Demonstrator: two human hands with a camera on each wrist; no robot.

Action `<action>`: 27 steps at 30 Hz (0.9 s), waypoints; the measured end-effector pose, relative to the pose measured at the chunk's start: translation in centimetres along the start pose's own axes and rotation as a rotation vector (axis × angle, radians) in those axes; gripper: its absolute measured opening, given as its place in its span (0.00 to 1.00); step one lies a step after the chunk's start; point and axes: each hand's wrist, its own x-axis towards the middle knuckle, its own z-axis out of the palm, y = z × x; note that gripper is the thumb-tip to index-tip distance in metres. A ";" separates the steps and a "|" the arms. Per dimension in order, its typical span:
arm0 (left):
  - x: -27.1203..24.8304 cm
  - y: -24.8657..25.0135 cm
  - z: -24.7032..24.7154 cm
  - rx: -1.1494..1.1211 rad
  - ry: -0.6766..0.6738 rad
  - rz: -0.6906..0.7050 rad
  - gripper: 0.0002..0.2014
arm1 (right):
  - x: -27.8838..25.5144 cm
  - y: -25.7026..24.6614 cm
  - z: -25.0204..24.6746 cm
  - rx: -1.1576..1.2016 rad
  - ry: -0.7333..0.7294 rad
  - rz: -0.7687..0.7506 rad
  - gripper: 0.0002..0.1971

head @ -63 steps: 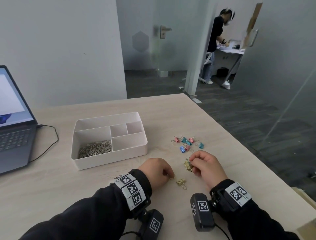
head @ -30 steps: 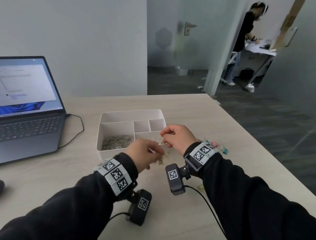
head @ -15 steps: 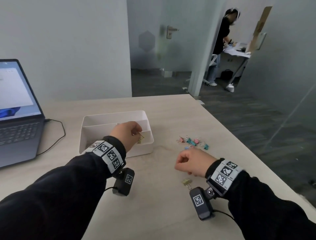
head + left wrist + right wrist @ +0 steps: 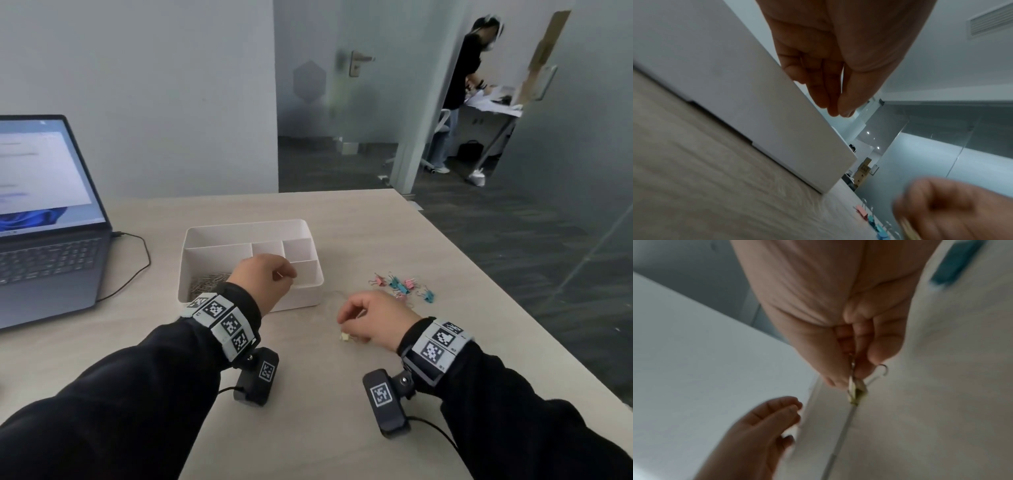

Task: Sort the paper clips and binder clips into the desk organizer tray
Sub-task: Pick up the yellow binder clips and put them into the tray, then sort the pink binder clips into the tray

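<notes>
The white organizer tray stands mid-table with a heap of silver paper clips in its front left compartment. My left hand hovers over the tray's front right compartment. Its fingers and thumb lie close together in the left wrist view, and no clip shows in them. My right hand is low over the table, right of the tray. It pinches a gold binder clip by its wire handle, and the clip hangs from my fingertips. Several pink and blue binder clips lie just beyond that hand.
An open laptop sits at the left with its cable trailing toward the tray. The table's right edge drops to dark floor. A person stands far off behind glass partitions. Bare tabletop lies between my forearms.
Half a second ago my left hand held a gold clip over the tray; now none shows in it. My right hand has come down onto the gold clip on the table and pinched it.
</notes>
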 end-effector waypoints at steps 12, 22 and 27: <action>-1.4 -1.4 -0.7 -0.165 0.120 -0.008 0.06 | 5.7 -5.9 1.3 0.372 0.278 -0.091 0.05; -2.1 2.6 3.5 -0.350 0.001 0.071 0.08 | -1.3 4.2 -1.5 0.370 0.588 -0.022 0.06; -2.0 5.2 7.5 -0.443 -0.099 0.029 0.08 | -3.9 9.4 -3.8 0.416 0.723 0.109 0.05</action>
